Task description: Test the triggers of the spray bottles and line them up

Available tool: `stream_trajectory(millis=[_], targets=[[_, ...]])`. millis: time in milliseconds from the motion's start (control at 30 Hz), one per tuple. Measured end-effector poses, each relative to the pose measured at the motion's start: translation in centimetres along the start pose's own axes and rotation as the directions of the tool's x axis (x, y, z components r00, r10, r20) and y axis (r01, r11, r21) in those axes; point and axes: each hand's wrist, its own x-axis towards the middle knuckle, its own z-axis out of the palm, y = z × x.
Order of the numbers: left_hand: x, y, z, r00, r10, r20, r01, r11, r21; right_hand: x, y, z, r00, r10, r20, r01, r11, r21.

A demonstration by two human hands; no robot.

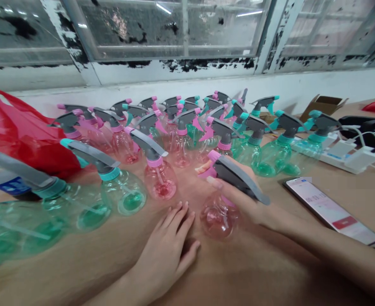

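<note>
Left hand palm-down, right hand gripping bottle

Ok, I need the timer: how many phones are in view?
1: a phone lies face up on the table, right of the right hand, which holds a pink spray bottle. Others may be hidden.

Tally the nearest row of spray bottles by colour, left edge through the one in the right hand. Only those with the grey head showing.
Green spray bottles: 2
Pink spray bottles: 2, one in the right hand
Total: 4
Not counted: green bottle body cut off at left, grey head unseen.
</note>
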Motion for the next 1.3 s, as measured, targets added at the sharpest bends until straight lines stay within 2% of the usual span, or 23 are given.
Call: stream_trajectory(millis=[233, 633, 833, 1033, 1300], targets=[[-0.04, 0.02, -0.02, 1.000, 0.000, -0.006, 0.000, 1.000, -0.025, -0.10, 0.01, -0.03, 1.000, 0.028, -0.005, -0.028, 1.000, -0.007], [-0.08, -0.04, 0.07, 1.000, -0.018, -0.006, 0.017, 0.998, -0.061, 0.11, -0.21, -0.22, 0.999, -0.045, -0.010, 0.045, 0.999, -0.030], [-0.10, -0.08, 0.09, 1.000, -0.020, -0.004, 0.020, 0.999, -0.040, 0.04, 0.11, -0.24, 0.999, -0.031, 0.024, 0.030, 0.999, 0.043], [-0.06, -0.04, 0.07, 1.000, -0.014, 0.001, 0.014, 0.999, -0.039, 0.25, 0.39, -0.55, 0.995, -0.048, 0.088, 0.048, 0.999, -0.003], [-0.02, -0.03, 0.01, 1.000, -0.007, -0.019, 0.006, 0.999, -0.054, 0.33, 0.04, -0.33, 0.997, -0.021, 0.078, 0.019, 1.000, 0.021]])
